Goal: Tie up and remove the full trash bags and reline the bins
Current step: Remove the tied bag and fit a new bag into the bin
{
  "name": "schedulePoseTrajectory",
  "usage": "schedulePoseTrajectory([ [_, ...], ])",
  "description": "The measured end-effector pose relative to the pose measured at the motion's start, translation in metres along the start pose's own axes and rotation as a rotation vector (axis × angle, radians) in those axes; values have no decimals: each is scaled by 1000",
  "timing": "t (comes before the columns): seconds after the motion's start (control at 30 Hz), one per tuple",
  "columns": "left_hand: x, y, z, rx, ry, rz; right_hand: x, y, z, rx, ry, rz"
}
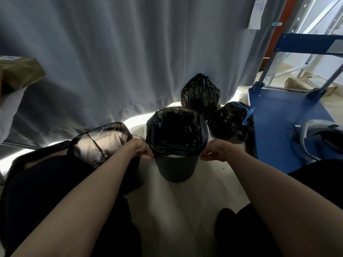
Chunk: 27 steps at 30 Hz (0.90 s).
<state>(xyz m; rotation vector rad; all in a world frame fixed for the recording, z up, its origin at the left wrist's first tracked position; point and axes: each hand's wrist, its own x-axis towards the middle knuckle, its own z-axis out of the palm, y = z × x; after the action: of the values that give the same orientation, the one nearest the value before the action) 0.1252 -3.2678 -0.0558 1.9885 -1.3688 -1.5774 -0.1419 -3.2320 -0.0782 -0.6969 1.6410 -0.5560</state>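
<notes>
A small dark bin point(176, 168) stands on the pale floor point(209, 182) in the middle, with bare floor near it between the person's 2 dark legs. A grey curtain point(111, 52) closes off the far side. A blue cart point(274, 130) stands close on the right.

A black liner bag point(176, 130) sits in the bin, its top folded over the rim. The left hand point(142, 148) pinches the bag's edge on the left side. The right hand point(213, 151) pinches it on the right side.

2 tied black bags sit just behind the bin: the far bag point(201, 93) and the right bag point(231, 121), each with a blue tie. Another lined bin point(104, 140) is on the left.

A paper note point(257, 10) hangs far right; its writing is too blurry to read
</notes>
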Motion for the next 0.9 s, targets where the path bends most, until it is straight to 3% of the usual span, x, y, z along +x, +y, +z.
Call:
schedulePoseTrajectory([
  [0.2,10,-5,-3,-2,102,44,11,6,0,-89,134,-59],
  [0.37,19,8,-24,65,181,84,13,1,-8,138,264,-113],
  [0.5,29,22,-35,-20,376,240,11,-13,-15,332,340,-230],
  [0.6,35,27,-29,83,453,345,15,-20,-12,338,371,-229],
  [0.73,37,29,-24,250,559,346,21,-21,-9,410,365,-177],
  [0.9,59,27,-37,66,570,235,21,-22,-13,505,331,-143],
])
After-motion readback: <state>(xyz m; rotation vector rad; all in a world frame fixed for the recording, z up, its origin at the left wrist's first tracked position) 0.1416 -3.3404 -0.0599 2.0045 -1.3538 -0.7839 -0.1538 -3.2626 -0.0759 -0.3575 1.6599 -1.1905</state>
